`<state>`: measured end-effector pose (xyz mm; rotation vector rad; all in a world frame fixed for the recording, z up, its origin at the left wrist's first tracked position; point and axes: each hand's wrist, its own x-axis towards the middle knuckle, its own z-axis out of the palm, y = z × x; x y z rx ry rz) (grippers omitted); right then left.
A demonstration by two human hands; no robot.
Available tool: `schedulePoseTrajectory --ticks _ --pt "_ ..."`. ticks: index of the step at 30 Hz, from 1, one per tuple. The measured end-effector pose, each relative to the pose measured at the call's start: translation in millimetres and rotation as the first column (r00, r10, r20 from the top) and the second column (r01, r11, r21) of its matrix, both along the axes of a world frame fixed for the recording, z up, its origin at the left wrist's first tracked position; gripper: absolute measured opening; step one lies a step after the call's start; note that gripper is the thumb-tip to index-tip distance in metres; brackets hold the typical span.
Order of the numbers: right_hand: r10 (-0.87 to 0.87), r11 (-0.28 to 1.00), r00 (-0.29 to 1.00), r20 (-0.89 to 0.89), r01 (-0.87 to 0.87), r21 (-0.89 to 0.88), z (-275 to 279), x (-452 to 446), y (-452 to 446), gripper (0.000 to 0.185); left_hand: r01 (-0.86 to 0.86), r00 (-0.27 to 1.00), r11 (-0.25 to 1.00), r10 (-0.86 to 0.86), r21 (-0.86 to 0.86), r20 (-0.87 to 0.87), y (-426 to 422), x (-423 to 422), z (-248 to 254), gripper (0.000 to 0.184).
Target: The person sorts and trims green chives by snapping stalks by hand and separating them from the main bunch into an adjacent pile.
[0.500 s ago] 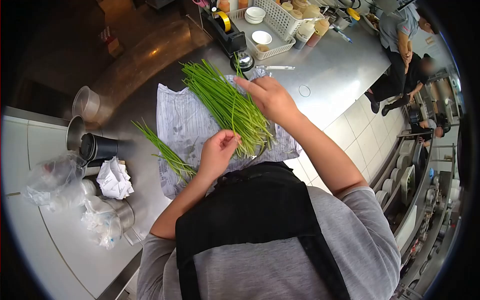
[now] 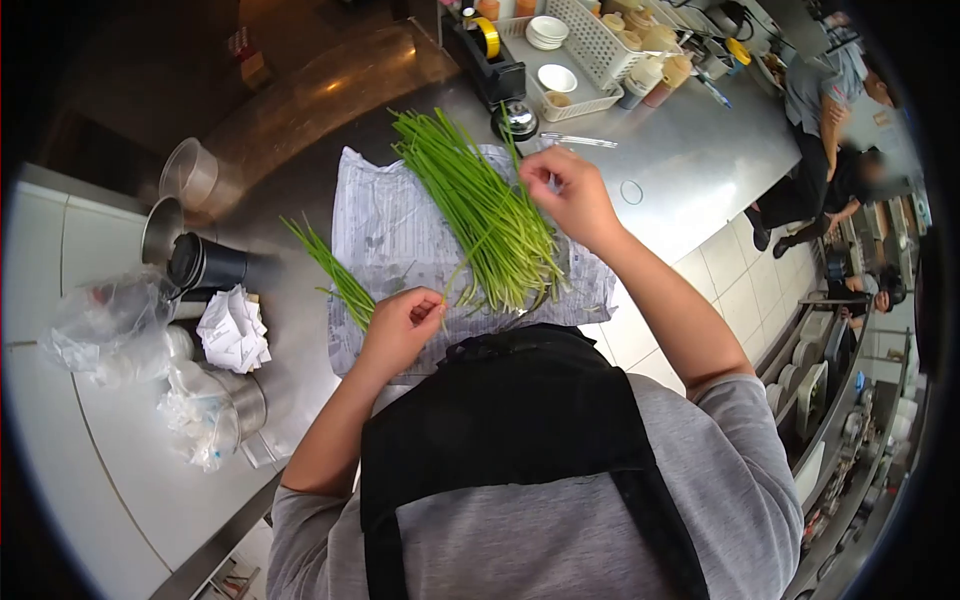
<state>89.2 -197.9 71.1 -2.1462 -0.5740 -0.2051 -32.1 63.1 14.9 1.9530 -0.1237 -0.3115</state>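
1. Grip: the left hand has thumb and forefinger pinched on one thin, pale-green stalk; the right hand is curled beside the main bunch, and whether it grasps a stalk cannot be told.
2. Main bunch of long, slender green stalks with pale ends: lies on a wrinkled grey-white printed paper sheet. Long axis oblique; green tips point away and leftward, pale ends toward the black cloth apron.
3. Smaller bunch of green stalks: to the left, roughly parallel; lower end hidden by the left hand.
4. White plastic basket tray: contains stacked white bowls and a separate white bowl.
5. Black lidded cup: interior concealed. Upper-left background: dark, indistinct.
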Motion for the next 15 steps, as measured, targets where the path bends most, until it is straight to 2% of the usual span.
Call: schedulePoseTrajectory --ticks 1,2,3,4,5,6,7,8,9,10,11,12,14,15 --pt "0.087 0.861 0.906 -0.414 0.141 0.489 -13.6 -4.3 6.3 0.011 0.007 0.998 1.0 -0.008 -0.015 -0.06 9.0 -3.0 -0.5 0.01" --pt "0.106 0.862 0.902 -0.418 0.126 0.491 -17.5 -9.3 6.1 0.011 0.012 0.993 0.999 -0.016 -0.031 -0.12 19.2 -6.6 -1.3 0.011" --pt "0.115 0.832 0.841 -0.528 0.21 0.514 -17.6 -16.1 2.9 0.01 -0.007 0.992 1.0 0.004 -0.027 -0.126 30.9 -10.6 -5.9 0.011" --pt "0.125 0.799 0.767 -0.629 0.298 0.522 -18.7 -22.3 0.1 0.01 -0.124 0.987 0.992 0.119 -0.034 -0.105 43.5 -14.2 -14.2 0.011" --pt "0.135 0.801 0.76 -0.635 0.294 0.522 -22.1 -29.3 -1.2 0.01 -0.233 0.97 0.971 0.229 -0.043 -0.086 55.5 -17.6 -20.1 0.011" --pt "0.072 0.853 0.798 -0.598 0.261 0.452 -26.9 -37.2 -3.5 0.01 -0.238 0.968 0.97 0.234 -0.04 -0.094 67.5 -19.4 -22.6 0.011" --pt "0.009 0.897 0.834 -0.552 0.237 0.372 -31.2 -42.6 -7.9 0.011 -0.382 0.921 0.919 0.37 -0.096 -0.119 78.2 -19.3 -25.5 0.011" --pt "0.003 0.898 0.83 -0.558 0.244 0.367 -34.1 -45.8 -13.5 0.011 -0.513 0.857 0.845 0.493 -0.148 -0.152 86.7 -19.4 -28.8 0.011" --pt "-0.118 0.971 0.878 -0.464 0.2 0.131 -36.9 -49.8 -19.6 0.01 -0.508 0.859 0.848 0.486 -0.148 -0.161 93.3 -20.7 -33.1 0.011" --pt "-0.204 0.978 0.919 -0.338 0.174 -0.119 -40.4 -53.6 -25.9 0.01 -0.536 0.837 0.842 0.52 -0.065 -0.169 98.8 -21.8 -38.0 0.011" --pt "-0.17 0.979 0.947 -0.272 0.132 -0.154 -49.5 -56.3 -32.3 0.011 -0.56 0.815 0.828 0.554 0.019 -0.171 102.9 -22.6 -42.7 0.011" --pt "-0.177 0.978 0.945 -0.274 0.137 -0.157 -53.5 -59.8 -34.5 0.011 -0.554 0.817 0.832 0.549 0.019 -0.175 106.0 -23.7 -47.6 0.011" --pt "-0.196 0.944 0.965 -0.176 0.137 -0.301 -57.9 -66.4 -35.4 0.011 -0.499 0.832 0.844 0.53 0.193 -0.166 108.9 -25.1 -54.5 0.018" --pt "-0.207 0.942 0.958 -0.2 0.14 -0.305 -59.3 -69.7 -34.8 0.013 -0.495 0.834 0.847 0.526 0.193 -0.167 105.8 -23.8 -49.6 0.018"
